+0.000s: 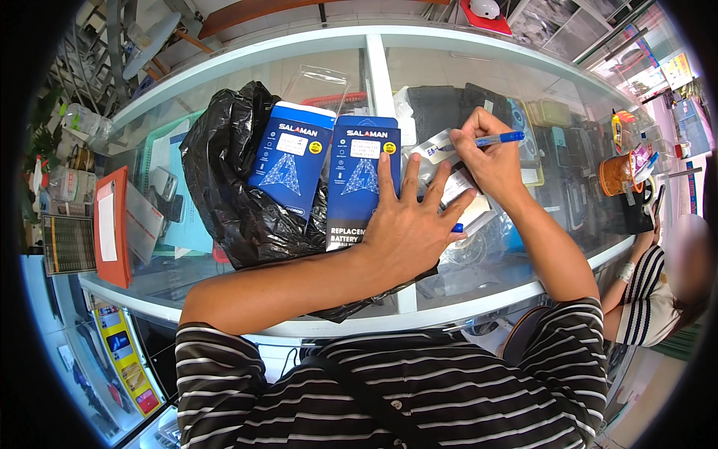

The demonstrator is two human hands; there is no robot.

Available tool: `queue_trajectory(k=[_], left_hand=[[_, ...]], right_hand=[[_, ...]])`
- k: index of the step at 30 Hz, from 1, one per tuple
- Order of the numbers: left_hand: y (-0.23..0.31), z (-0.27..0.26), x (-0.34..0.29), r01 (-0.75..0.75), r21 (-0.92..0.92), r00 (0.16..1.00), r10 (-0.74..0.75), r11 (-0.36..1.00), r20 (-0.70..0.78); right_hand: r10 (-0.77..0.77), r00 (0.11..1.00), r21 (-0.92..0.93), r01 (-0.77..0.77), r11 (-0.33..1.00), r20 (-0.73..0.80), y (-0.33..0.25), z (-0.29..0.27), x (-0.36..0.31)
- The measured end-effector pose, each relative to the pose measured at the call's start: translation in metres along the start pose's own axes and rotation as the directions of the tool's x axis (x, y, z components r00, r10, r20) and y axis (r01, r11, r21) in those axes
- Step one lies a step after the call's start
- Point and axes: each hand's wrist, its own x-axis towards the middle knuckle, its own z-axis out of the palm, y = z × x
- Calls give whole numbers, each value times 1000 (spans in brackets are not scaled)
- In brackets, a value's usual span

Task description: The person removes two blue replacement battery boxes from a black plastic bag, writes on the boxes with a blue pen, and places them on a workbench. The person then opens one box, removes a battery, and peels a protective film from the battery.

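Observation:
My right hand (490, 161) is closed around a blue pen (499, 139), its tip down at a small clear plastic bag (435, 147) with a white label. Fingers spread, my left hand (410, 213) lies flat across the right edge of a blue battery box (359, 168) and the lower left of the bag. A small blue object (457, 227), perhaps a pen cap, pokes out by its fingertips. Beside that box, a second blue battery box (293, 161) leans at an angle on a crumpled black plastic bag (224, 179). Both boxes carry white handwritten stickers.
All this rests on a glass display counter (550, 254) with white frame bars. An orange-covered notebook (112, 228) is at the left, an orange cup (621, 173) with pens at the right. Another person (647, 292) in a striped sleeve sits at the right end.

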Motion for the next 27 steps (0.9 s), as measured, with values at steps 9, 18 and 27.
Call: queue_trajectory(k=[9, 18, 27], left_hand=[[0, 0, 0, -9, -5, 1000, 9, 1000, -8], [0, 1, 0, -4, -12, 1000, 4, 1000, -17], [2, 0, 0, -6, 6, 1000, 6, 1000, 4]], right_hand=[[10, 1000, 25, -10, 1000, 5, 2, 1, 0], [18, 999, 35, -17, 999, -37, 2, 3, 0], [16, 1000, 9, -16, 1000, 6, 2, -1, -1]])
